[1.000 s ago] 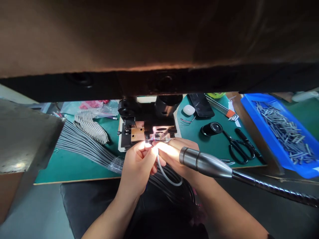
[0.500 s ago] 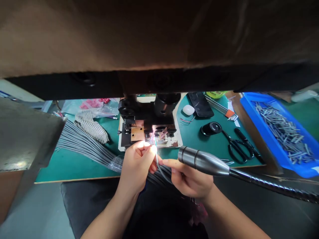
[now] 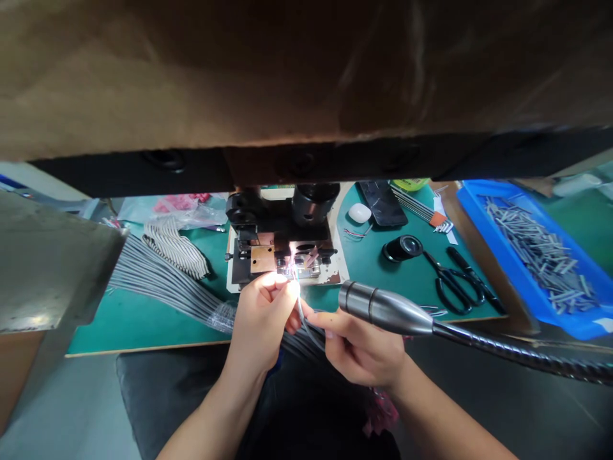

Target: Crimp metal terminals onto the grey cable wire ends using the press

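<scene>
On the green bench top point(image 3: 366, 271), black scissors point(image 3: 444, 273) lie beside a slim black tool point(image 3: 473, 279), near a black cylinder point(image 3: 403, 248); a white rounded case point(image 3: 359, 213) sits just beside a flat black device point(image 3: 382, 203); hex keys point(image 3: 412, 203) lie alongside in an orange holder point(image 3: 437, 219).

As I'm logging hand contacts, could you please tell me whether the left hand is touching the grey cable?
Touching: the head view shows the left hand pinching the grey cable at the thumb tip, with coloured wires emerging beyond.

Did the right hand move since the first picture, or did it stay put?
Yes. Judged against the machine, the right hand has moved away from it, back toward the person and slightly right.
</scene>
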Available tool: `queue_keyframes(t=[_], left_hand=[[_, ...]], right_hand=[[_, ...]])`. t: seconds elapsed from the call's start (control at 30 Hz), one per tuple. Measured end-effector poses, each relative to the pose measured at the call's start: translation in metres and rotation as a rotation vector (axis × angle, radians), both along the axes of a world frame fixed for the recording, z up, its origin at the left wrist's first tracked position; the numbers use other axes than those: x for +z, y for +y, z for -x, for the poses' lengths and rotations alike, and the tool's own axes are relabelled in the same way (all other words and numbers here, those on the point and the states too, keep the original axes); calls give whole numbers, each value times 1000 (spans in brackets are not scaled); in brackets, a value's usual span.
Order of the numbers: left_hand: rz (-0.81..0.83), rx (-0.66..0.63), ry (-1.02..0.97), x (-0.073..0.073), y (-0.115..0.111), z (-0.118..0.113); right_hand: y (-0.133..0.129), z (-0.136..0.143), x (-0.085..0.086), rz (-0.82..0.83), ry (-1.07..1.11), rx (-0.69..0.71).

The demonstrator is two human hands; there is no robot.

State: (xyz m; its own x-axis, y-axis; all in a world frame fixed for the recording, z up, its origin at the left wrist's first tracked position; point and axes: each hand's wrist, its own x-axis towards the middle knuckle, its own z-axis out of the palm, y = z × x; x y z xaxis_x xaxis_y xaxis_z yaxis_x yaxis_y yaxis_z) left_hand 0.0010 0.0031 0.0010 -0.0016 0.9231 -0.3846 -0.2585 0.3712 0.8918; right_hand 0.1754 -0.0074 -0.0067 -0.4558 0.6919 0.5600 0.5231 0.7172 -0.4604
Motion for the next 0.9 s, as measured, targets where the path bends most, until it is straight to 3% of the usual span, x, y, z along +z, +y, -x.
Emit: queue_keyframes(t=[0.4,0.63,0.9], left_hand=[[-1,2,56,1,0,-1],[-45,-21,96,-2,-2,1],[-178,-105,354,13,-20,10]], right_hand=[[-4,0,0,50,15,26],[-10,4,-5,78,28,-76],[-20,0,-11,43,-13,18]])
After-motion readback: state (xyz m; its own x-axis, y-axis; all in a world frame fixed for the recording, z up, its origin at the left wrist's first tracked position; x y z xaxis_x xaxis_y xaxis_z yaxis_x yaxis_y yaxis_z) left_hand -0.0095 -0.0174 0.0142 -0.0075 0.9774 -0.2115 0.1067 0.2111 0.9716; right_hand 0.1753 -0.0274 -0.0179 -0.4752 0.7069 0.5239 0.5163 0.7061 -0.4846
